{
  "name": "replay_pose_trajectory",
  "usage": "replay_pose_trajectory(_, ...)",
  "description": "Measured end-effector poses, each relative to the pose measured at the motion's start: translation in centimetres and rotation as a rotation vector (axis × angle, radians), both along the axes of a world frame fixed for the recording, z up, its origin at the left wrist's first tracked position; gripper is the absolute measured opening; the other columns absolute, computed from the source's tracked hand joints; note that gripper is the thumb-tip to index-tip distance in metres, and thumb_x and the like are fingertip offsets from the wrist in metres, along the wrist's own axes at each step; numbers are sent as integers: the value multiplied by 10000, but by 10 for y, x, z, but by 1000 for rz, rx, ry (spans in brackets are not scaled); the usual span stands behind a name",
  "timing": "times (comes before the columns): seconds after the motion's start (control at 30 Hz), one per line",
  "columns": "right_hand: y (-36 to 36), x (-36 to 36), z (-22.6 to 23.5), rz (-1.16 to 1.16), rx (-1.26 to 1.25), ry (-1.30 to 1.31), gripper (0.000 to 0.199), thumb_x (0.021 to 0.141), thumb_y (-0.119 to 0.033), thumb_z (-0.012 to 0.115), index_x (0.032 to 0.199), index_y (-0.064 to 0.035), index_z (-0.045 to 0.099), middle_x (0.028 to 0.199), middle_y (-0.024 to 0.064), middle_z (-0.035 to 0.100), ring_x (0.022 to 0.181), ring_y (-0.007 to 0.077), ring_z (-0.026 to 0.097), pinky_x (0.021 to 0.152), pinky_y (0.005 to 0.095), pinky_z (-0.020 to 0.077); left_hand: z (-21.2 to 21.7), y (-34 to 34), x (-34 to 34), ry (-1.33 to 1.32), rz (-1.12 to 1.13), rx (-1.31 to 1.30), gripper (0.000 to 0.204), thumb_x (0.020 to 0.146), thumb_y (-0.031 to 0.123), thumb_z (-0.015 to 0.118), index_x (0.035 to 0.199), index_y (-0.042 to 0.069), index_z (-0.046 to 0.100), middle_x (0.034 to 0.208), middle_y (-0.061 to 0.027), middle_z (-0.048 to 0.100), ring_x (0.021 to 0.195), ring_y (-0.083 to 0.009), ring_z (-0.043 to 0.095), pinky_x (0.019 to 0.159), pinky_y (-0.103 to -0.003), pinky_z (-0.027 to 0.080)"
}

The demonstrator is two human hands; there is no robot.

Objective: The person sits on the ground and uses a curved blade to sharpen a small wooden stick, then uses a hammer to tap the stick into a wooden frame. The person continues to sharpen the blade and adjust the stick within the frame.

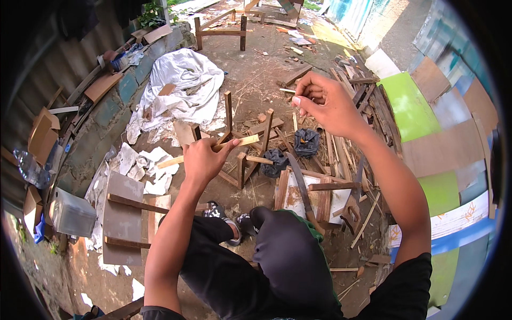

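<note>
My left hand (201,159) is closed around a pale bamboo strip (244,141), which slants up to the right and sticks out on both sides of the fist. Higher up on the right, my right hand (326,104) is raised with curled fingers and the thumb pressed against them. A short pale sliver shows by its fingertips; whether it is held or lies on the ground behind cannot be made out. Below the strip stands a small wooden frame (241,169) with upright legs. A machete (302,188) and a handsaw (352,205) lean near my right knee.
Two black plastic bags (306,143) lie among wood scraps. A white cloth (184,80) is spread at the far left, with torn paper (154,165) nearer. Wood offcuts (368,90) and painted boards (410,106) line the right. A grey panel with battens (121,224) lies left of my legs.
</note>
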State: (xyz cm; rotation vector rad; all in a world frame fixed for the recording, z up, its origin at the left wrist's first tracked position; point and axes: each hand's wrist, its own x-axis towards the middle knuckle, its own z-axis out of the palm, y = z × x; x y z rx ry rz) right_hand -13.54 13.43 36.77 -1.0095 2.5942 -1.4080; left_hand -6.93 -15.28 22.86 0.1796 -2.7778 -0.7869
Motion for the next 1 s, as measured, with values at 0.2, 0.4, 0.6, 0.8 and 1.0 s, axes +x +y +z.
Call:
replay_pose_trajectory(0.2,37,56,12,33,47,118,124,996,-25,699,1036,-18,581,915,25,654,792,84,643,735,278,539,-2,27,14,48,-22,107,671,911,619,743,688,-12,698,623,-184,653,607,-393,639,703,-464,497)
replay_pose_trajectory(0.4,73,94,32,-57,138,163,90,974,-10,702,1003,9,619,887,41,683,804,97,658,766,301,568,-19,57,22,96,-107,172,532,938,463,769,772,-37,698,659,-225,658,645,-434,657,642,-483,511)
replay_pose_trajectory(0.6,113,110,51,-144,132,221,87,964,-14,720,1011,-8,648,888,47,700,811,90,673,754,276,564,-36,75,23,90,-182,198,485,977,411,743,836,-50,685,608,-194,590,533,-336,550,572,-455,435)
replay_pose_trajectory(0.8,149,122,50,-240,45,165,92,959,3,724,1023,7,658,908,64,721,817,97,676,757,265,557,-41,92,25,15,-211,223,444,983,380,737,858,-44,701,625,-209,597,549,-351,549,583,-443,447)
replay_pose_trajectory(1.0,200,136,-44,-505,-326,-27,108,980,9,704,1075,11,653,931,86,738,792,112,677,719,254,545,-80,129,36,-105,-291,221,341,975,372,713,1130,71,751,871,-226,746,849,-439,725,780,-511,574)
